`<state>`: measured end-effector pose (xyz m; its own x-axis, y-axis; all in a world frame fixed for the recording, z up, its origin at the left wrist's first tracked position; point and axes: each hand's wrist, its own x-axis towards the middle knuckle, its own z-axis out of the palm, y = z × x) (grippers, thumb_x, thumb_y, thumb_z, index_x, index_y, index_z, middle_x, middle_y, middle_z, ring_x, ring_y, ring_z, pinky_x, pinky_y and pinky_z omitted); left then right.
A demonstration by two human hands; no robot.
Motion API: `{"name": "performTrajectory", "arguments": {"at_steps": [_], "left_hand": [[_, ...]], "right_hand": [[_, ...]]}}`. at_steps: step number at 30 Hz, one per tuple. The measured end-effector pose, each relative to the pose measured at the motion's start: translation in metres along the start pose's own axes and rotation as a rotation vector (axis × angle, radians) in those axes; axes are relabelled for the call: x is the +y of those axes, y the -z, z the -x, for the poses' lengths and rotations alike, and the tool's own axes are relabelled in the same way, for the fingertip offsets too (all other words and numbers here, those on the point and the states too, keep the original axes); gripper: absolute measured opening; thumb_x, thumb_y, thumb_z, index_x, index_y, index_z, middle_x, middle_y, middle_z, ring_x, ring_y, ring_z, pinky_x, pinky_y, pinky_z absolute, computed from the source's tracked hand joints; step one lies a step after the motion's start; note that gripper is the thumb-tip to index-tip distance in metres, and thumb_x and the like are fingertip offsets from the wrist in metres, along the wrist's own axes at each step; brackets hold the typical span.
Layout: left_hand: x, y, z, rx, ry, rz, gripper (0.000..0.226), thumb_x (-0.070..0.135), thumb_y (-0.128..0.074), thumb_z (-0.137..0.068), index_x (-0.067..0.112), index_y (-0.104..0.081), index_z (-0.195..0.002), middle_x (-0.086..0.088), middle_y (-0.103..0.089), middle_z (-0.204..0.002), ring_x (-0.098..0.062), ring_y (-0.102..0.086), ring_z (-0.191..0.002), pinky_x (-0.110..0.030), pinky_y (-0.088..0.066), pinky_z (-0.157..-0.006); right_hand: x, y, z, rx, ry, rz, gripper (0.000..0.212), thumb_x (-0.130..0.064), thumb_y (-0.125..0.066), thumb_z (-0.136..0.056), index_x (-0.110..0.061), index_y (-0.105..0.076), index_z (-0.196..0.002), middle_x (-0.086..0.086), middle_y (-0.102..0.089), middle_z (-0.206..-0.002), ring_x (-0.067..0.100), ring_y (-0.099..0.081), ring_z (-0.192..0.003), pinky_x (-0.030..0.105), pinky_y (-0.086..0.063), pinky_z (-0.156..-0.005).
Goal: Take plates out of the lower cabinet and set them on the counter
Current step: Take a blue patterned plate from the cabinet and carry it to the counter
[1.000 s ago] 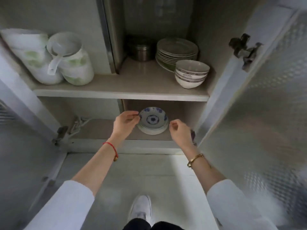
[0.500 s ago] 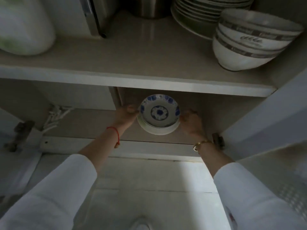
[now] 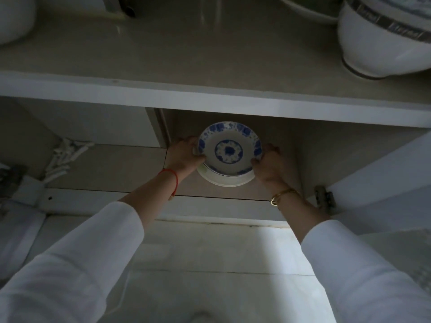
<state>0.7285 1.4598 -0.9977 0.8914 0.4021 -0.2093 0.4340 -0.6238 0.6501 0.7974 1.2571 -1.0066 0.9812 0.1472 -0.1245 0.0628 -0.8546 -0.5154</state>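
Observation:
A small stack of plates (image 3: 229,152) sits on the lower cabinet shelf (image 3: 130,169). The top plate is white with a blue flower pattern; a plain white plate rim shows beneath it. My left hand (image 3: 184,156) grips the stack's left edge, thumb over the rim. My right hand (image 3: 271,165) grips the right edge the same way. Both arms reach in under the upper shelf. I cannot tell whether the stack is lifted off the shelf.
The upper shelf (image 3: 210,99) juts out just above my hands. Stacked white bowls (image 3: 382,36) stand on it at the right, a white container (image 3: 14,19) at the left. White clips (image 3: 65,157) lie on the lower shelf's left. An open door's hinge (image 3: 323,199) is at the right.
My head has dropped closer to the cabinet. Both hands went from hovering beside the plates to gripping the stack's two edges.

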Motion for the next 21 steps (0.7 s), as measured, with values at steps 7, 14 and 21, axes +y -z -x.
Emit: {"name": "performTrajectory", "arguments": {"at_steps": [7,14,21], "left_hand": [[0.01,-0.013,0.003,0.053,0.172,0.4,0.043,-0.005,-0.072,-0.073,0.009,-0.071,-0.114,-0.01,-0.074,-0.113,-0.025,-0.067,-0.108,-0.032,-0.055,-0.089],[0.01,-0.003,0.03,0.136,0.09,0.561,0.025,-0.006,-0.068,-0.08,0.003,-0.073,-0.102,-0.015,-0.075,-0.103,-0.024,-0.07,-0.098,-0.036,-0.058,-0.081],[0.007,0.022,0.086,0.147,-0.015,0.504,0.006,-0.004,-0.069,-0.077,-0.001,-0.071,-0.082,-0.015,-0.075,-0.085,-0.012,-0.066,-0.077,-0.026,-0.052,-0.069]], "right_hand": [[-0.001,-0.002,0.001,0.029,-0.021,-0.048,0.039,-0.003,-0.056,-0.089,0.003,-0.05,-0.126,0.024,-0.054,-0.13,0.034,-0.052,-0.117,0.031,-0.041,-0.088],[-0.003,0.002,0.02,0.069,0.017,-0.131,0.041,0.004,-0.053,-0.088,0.004,-0.047,-0.128,0.025,-0.055,-0.126,0.036,-0.05,-0.119,0.024,-0.036,-0.077],[-0.015,0.018,0.079,0.141,0.07,-0.309,0.034,0.001,-0.058,-0.085,0.001,-0.055,-0.119,0.007,-0.056,-0.11,0.017,-0.056,-0.093,0.0,-0.035,-0.055]]}}
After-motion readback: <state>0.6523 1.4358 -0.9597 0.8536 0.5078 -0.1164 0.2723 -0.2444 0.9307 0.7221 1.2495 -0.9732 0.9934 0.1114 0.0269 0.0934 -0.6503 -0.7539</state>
